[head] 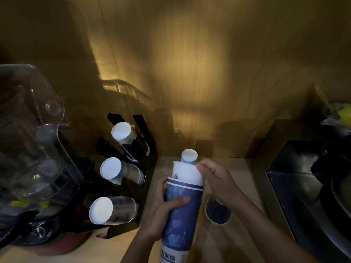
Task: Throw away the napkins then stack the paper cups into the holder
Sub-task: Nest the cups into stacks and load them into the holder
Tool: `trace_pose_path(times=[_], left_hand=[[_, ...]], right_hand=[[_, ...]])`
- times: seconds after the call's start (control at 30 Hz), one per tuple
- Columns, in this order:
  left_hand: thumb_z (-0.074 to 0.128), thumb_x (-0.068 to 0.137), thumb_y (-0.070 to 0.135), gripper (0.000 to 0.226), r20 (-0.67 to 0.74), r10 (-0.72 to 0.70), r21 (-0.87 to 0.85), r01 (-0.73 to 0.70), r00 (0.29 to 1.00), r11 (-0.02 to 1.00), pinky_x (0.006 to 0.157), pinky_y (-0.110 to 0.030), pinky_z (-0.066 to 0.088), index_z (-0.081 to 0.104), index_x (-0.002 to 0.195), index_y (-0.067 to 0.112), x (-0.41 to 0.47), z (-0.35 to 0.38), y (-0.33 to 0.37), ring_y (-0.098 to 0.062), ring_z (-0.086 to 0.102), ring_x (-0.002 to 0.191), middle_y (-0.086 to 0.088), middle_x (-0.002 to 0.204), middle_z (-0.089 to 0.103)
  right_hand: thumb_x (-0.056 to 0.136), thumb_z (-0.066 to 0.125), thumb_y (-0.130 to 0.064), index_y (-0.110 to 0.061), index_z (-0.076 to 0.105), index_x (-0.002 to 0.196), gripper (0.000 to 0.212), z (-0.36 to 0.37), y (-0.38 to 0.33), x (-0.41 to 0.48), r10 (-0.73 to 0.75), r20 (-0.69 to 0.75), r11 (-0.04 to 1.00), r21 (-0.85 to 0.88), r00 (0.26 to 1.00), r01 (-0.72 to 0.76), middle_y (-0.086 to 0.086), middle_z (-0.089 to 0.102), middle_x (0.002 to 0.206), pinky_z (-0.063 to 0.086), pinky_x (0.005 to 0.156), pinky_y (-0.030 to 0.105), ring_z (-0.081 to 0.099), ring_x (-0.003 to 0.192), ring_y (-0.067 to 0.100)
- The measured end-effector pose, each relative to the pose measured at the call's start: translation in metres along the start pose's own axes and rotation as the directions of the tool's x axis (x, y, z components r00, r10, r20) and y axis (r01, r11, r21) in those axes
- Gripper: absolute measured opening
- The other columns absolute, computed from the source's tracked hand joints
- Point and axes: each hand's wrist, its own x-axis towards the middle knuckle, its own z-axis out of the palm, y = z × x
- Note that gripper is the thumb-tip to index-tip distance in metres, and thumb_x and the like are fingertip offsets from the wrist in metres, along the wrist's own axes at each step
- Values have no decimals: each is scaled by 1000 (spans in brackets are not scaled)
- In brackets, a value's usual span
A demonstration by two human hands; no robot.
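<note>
A: So, what has the left hand [167, 211] got?

B: It is wrapped around a stack of blue paper cups [180, 215], thumb across the front, fingers curled behind. The stack stands nearly upright, bottoms up, tilted a little away from the person.

A: And the right hand [218, 181]?

B: Just right of that grip and a little above it, fingertips pressed against the rim of a white cup [187, 172] that sits over the top of the stack. A smaller cup bottom [189, 156] pokes out above the white one. I cannot tell whether the fingers pinch the rim or only touch it.

A: Anything else near the grip?

B: Below the right hand, just right of the stack, a single blue cup [218, 212] stands upside down on the wooden counter [237, 243]. Left of the left hand stands the black cup holder [131, 188], with three rows of cups lying tilted, white bottoms facing out. Farther left is a clear plastic jug [32, 139].
</note>
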Motion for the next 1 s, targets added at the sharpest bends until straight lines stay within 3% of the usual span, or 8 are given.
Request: trace_pose_path(times=[0.13,0.2,0.3,0.37,0.5,0.63,0.8,1.0], left_hand=[[81,43,37,82,-3,1,-19,-1,1000,1000,71,-34,57,44,116,33,-4,4,-3,-24,67,96,-10,118,59],[80,43,38,80,-30,32,7,-32,999,999,67,-24,56,41,113,41,-6,7,-4,-13,67,93,-2,118,57],[81,45,39,82,-45,74,82,-70,996,994,68,-17,54,35,113,47,-6,9,-8,-2,64,95,6,119,54],[82,48,38,85,-46,87,122,-81,995,989,70,-14,53,32,115,48,-5,8,-12,3,62,96,9,121,53],[83,52,34,85,-10,117,186,-114,993,976,75,-12,51,32,119,49,-8,6,-20,4,60,98,11,122,54],[81,54,36,81,14,169,203,-169,985,965,75,-8,48,37,122,42,-11,11,-18,7,59,101,20,119,54],[81,51,32,78,-7,111,44,-111,994,993,70,-20,55,42,115,51,-8,4,-13,-7,65,98,6,121,56],[83,55,25,80,35,99,83,-101,995,991,76,-18,53,42,121,42,-9,3,-20,-6,64,102,7,121,60]], right_hand=[[92,51,-14,-14,55,74,19,1,3,2,25,-66,999,41,998,-22,-1,56,80,41,67,28,51,73,7],[85,62,-27,-23,57,93,11,4,6,-1,134,-31,991,28,991,-133,-2,59,101,46,78,26,56,91,6],[60,80,-48,-32,40,124,77,9,14,-8,337,143,916,180,931,-359,-10,57,119,50,84,24,59,103,6],[50,83,-44,-33,37,126,90,13,17,-10,379,177,868,272,908,-415,-6,60,119,50,78,20,61,102,5],[52,82,-32,-38,43,117,76,13,22,-9,409,49,800,461,911,-384,-1,61,117,50,75,24,62,102,14],[54,84,-42,-23,44,121,80,12,24,-4,460,-32,703,624,888,-342,3,62,115,50,82,34,62,104,20],[62,81,-32,-18,57,117,61,18,24,-12,346,322,800,390,881,-456,5,69,112,50,90,38,63,105,22],[63,77,-26,-23,49,122,65,11,21,0,349,109,717,609,931,-340,6,69,112,52,86,46,65,101,26]])
